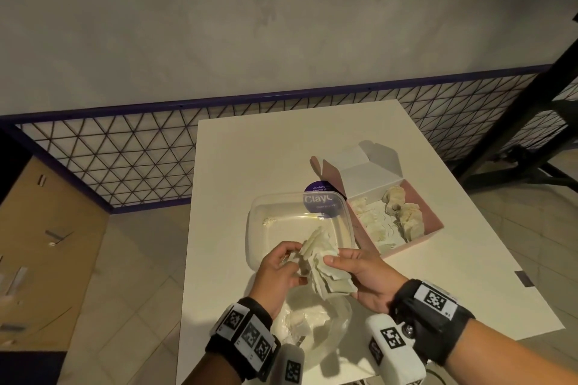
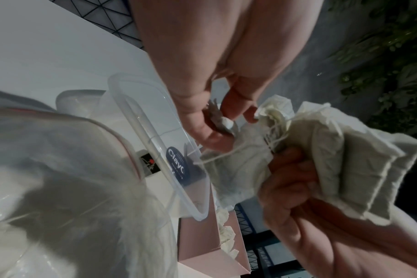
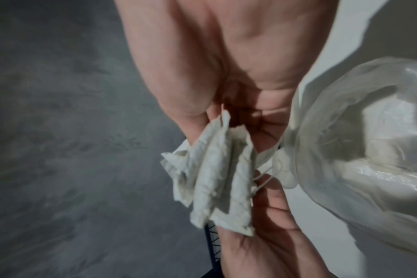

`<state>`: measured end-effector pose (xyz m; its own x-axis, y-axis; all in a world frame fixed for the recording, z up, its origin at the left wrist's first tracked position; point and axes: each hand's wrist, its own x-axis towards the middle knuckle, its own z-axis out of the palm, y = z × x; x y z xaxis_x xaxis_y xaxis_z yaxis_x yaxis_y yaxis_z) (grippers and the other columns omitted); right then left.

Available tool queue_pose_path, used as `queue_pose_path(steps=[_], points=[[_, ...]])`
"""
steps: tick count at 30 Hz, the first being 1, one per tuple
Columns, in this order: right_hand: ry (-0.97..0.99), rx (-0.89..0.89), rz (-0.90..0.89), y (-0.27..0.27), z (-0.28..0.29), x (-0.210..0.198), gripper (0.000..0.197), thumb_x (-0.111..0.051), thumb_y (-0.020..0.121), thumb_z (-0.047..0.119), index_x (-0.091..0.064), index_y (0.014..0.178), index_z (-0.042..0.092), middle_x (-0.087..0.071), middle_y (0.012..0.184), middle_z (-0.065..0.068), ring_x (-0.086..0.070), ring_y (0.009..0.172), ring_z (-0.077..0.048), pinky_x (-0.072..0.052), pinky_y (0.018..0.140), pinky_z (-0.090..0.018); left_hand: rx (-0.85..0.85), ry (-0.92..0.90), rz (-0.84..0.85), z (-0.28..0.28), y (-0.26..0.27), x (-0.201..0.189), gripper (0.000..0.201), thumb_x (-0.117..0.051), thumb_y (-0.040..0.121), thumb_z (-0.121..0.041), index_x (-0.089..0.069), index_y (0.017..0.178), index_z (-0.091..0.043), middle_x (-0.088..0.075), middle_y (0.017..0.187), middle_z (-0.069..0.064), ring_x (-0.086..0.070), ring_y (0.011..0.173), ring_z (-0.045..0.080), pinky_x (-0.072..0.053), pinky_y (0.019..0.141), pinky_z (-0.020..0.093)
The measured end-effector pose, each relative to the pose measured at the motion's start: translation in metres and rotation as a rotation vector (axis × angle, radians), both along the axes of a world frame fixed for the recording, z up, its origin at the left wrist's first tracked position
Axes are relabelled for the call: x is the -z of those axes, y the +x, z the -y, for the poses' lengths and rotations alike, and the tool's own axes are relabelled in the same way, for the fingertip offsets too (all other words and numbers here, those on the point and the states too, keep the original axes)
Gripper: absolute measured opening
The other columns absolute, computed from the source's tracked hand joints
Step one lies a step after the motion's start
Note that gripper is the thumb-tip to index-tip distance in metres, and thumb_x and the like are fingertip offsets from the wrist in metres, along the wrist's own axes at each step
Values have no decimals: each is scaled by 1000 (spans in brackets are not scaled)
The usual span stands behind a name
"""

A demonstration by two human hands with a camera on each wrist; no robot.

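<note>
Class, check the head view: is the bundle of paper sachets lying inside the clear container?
No, the left hand and right hand hold the bundle up at the clear container's near rim.

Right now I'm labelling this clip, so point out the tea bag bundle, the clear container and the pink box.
tea bag bundle (image 1: 314,247): head view, upper sachets.
clear container (image 1: 291,230): head view, bare bottom.
pink box (image 1: 423,208): head view, right wall.

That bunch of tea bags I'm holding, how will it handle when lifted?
Probably floppy: the tea bags fan out loosely past the right hand. Likely light, being thin paper. Their strings look tangled, so pulling one may drag others.
</note>
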<state>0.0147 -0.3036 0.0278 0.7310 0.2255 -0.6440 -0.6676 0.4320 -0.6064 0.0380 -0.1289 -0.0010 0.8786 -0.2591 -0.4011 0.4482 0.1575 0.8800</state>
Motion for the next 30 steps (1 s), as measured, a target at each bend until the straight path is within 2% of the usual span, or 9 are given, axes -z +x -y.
queue_pose_path(steps=[5,9,12,15,18,21,23,27,30], points=[[46,12,-45,-7,-2,3,34,-67,75,5,-66,106,-8,-68,103,-27,-70,80,-29,-56,79,-38,78,-35,9,0,-2,7,24,-52,88,1,-66,104,-8,-68,95,15,-61,83,26,-52,73,32],[89,20,-68,-7,-3,2,29,-66,73,3,-68,99,-10,-69,94,-26,-70,74,-29,-60,68,-35,201,-171,28,-3,-5,7,44,-66,68,-10,-62,112,-7,-72,91,8,-66,87,23,-54,80,33],[89,-5,-78,-7,-5,0,27,-66,72,4,-69,96,-9,-69,92,-25,-71,72,-27,-60,66,-33,266,-105,111,-5,-7,8,50,-76,67,-19,-61,114,-7,-73,98,5,-68,95,22,-53,85,34],[106,-33,-66,-8,-5,1,33,-64,77,3,-65,107,-11,-68,98,-26,-71,77,-28,-60,68,-34,227,-59,137,-7,-8,10,33,-68,79,-15,-63,111,-9,-72,98,7,-68,93,24,-54,83,34],[109,-55,-44,-11,-6,0,28,-61,80,1,-66,106,-8,-70,96,-23,-72,77,-27,-59,64,-32,191,-24,134,-9,-9,13,25,-62,83,-23,-67,105,-14,-71,91,8,-64,86,28,-52,81,41],[81,-112,-16,-16,-7,0,28,-62,81,1,-66,108,-7,-70,100,-23,-71,81,-26,-59,69,-33,139,-20,97,-13,-11,15,21,-61,87,-32,-73,94,-16,-70,88,12,-62,85,32,-50,83,49],[64,-137,-6,-19,-8,2,32,-64,81,2,-64,111,-7,-67,107,-25,-71,86,-27,-58,74,-34,118,-21,82,-15,-12,16,25,-62,89,-35,-72,92,-13,-70,82,9,-63,79,28,-52,75,43],[102,-75,-10,-20,-8,5,34,-62,81,2,-62,113,-9,-66,109,-27,-71,86,-28,-58,77,-35,162,-69,77,-19,-14,19,42,-72,76,-37,-66,108,-10,-70,85,2,-61,72,14,-48,61,27],[140,-27,-3,-19,-8,4,30,-60,83,1,-64,110,-9,-66,108,-28,-71,86,-30,-59,74,-36,225,-107,83,-25,-17,22,57,-75,69,-27,-60,120,-8,-70,102,8,-65,83,20,-49,73,37]])
